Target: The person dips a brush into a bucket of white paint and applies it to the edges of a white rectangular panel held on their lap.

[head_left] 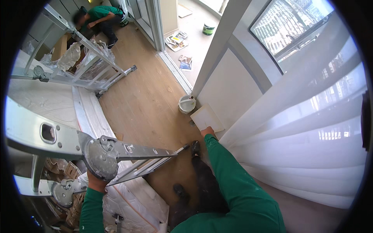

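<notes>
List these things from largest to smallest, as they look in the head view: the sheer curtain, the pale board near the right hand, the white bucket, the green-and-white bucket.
1. Sheer curtain
2. Pale board
3. White bucket
4. Green-and-white bucket, farther away

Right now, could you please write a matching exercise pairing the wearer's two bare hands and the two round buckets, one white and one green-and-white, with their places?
Things
1. Bare left hand
2. Bare right hand
3. Round white bucket
4. Round green-and-white bucket

Places
A. On the brown wooden floor, beside the pale flat board
B. Partly hidden by the grey metal ladder's round hinge
C. On the pale floor beyond the door track
D. At the pale board's edge

Pairs: 1-B; 2-D; 3-A; 4-C
</notes>
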A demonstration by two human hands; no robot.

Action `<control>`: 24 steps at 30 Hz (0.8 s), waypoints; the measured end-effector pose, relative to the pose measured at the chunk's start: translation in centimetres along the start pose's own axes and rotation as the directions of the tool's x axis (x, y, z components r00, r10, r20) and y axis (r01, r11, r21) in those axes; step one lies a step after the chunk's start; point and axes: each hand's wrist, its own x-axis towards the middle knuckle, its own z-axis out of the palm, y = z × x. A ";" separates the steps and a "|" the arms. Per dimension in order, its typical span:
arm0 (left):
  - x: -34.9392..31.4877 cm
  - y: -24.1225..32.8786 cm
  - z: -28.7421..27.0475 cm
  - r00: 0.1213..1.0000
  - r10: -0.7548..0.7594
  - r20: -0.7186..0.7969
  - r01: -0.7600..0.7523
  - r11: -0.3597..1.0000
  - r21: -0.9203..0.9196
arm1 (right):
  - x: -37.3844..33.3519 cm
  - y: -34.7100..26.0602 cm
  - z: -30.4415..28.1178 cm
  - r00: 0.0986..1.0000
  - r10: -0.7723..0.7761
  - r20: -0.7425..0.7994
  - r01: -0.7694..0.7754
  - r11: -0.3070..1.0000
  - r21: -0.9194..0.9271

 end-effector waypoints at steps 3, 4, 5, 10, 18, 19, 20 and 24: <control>0.4 -1.0 0.8 0.948 -0.060 0.313 0.104 0.986 -0.127 | 7.7 -0.7 -1.4 0.998 0.057 -0.029 -0.057 0.998 -0.001; -0.3 -0.8 -0.2 0.939 -0.093 0.331 0.140 0.983 -0.122 | 8.5 -1.4 -1.1 0.997 0.080 -0.009 -0.080 0.997 -0.018; -0.9 -0.7 -0.7 0.934 -0.111 0.338 0.163 0.979 -0.127 | 9.5 -2.0 -1.3 0.995 0.101 -0.002 -0.101 0.994 -0.038; -0.5 -1.4 -1.1 0.900 -0.136 0.414 0.221 0.962 -0.163 | 14.5 -0.5 -1.5 0.986 0.137 -0.096 -0.150 0.977 -0.148; -0.7 -2.7 -2.0 0.850 -0.172 0.497 0.286 0.945 -0.161 | 13.5 -0.3 1.2 0.953 0.020 -0.303 -0.113 0.949 -0.293; -0.2 -3.0 -1.7 0.855 -0.161 0.493 0.277 0.945 -0.173 | 14.3 0.9 1.1 0.941 -0.017 -0.339 -0.105 0.935 -0.339; -0.1 -3.2 -1.4 0.856 -0.157 0.492 0.275 0.945 -0.177 | 14.8 1.7 0.9 0.928 -0.059 -0.367 -0.094 0.918 -0.386; -1.2 -2.6 -1.7 0.833 -0.195 0.518 0.312 0.938 -0.149 | 12.7 -0.8 -0.8 0.984 -0.108 -0.142 0.032 0.888 -0.458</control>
